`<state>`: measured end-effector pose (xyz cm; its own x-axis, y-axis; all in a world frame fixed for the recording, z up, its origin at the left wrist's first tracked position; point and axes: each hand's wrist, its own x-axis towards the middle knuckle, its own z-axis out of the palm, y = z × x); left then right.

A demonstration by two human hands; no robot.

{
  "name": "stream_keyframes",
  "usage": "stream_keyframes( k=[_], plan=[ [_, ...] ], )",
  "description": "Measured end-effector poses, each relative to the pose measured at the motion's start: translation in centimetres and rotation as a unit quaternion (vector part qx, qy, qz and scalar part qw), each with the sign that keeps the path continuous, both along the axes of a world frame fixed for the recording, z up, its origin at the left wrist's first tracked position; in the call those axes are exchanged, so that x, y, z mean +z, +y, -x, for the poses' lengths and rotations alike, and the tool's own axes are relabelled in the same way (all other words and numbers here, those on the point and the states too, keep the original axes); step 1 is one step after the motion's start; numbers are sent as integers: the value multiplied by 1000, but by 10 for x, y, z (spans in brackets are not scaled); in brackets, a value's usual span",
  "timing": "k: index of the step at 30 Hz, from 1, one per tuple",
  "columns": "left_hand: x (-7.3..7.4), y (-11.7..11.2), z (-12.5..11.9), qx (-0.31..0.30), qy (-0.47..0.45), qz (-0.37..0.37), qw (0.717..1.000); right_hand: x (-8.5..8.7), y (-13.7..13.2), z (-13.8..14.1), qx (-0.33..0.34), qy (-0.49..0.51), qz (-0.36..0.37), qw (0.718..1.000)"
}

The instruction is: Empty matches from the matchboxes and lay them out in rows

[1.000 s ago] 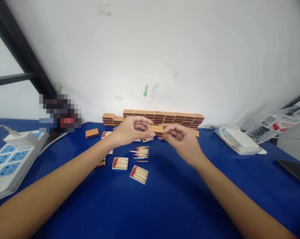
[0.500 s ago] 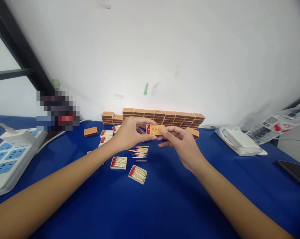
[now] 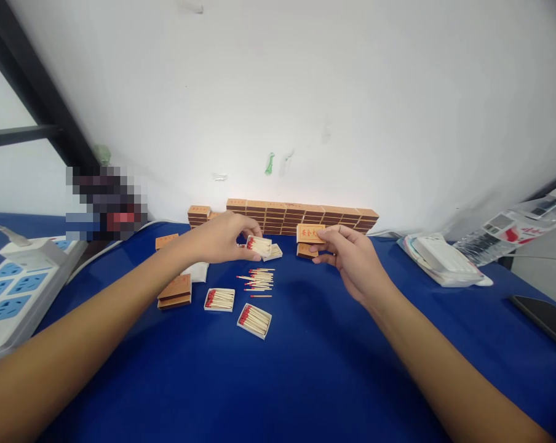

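My left hand [image 3: 232, 237] pinches a white matchbox tray [image 3: 260, 246] filled with red-tipped matches. Over to the right, my right hand [image 3: 347, 249] grips an orange matchbox sleeve [image 3: 310, 233] with red characters on it. The tray and the sleeve are apart. Another orange matchbox [image 3: 306, 250] shows just below the sleeve. Behind the held tray lies a further tray of matches [image 3: 273, 251], partly covered. Loose matches [image 3: 259, 280] are heaped on the blue table below my hands. Two filled trays, one upper [image 3: 219, 299] and one lower [image 3: 254, 320], rest nearby.
A long stacked row of matchboxes [image 3: 301, 218] stands against the wall, with a shorter stack [image 3: 198, 215] at its left. Matchboxes [image 3: 175, 289] lie by my left forearm. A power strip [image 3: 15, 289] is at left; a white packet [image 3: 446, 261] and plastic wrapping are at right.
The tray and sleeve, together half a second ago, have come apart. My left hand has moved left with the tray, and my right hand slightly right with the sleeve.
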<state>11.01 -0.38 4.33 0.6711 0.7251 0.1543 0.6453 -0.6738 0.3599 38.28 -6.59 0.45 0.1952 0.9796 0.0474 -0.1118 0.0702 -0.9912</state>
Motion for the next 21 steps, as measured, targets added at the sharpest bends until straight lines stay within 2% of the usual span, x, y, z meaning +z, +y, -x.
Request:
stream_keyframes(
  k=[3,6,12,17,21],
  plan=[
    [5,4,14,1,86,25,996,0,0,0,-2,-11,2,1000],
    [5,4,23,21,121,46,991,-2,0,0,10,-23,10,1000],
    [8,-3,18,87,206,54,973,-3,0,0,15,-31,14,999],
    [8,0,19,100,209,49,972,-1,0,1,27,-52,21,998],
    [20,5,34,85,186,96,974,-4,0,-2,67,-163,19,984]
  ],
)
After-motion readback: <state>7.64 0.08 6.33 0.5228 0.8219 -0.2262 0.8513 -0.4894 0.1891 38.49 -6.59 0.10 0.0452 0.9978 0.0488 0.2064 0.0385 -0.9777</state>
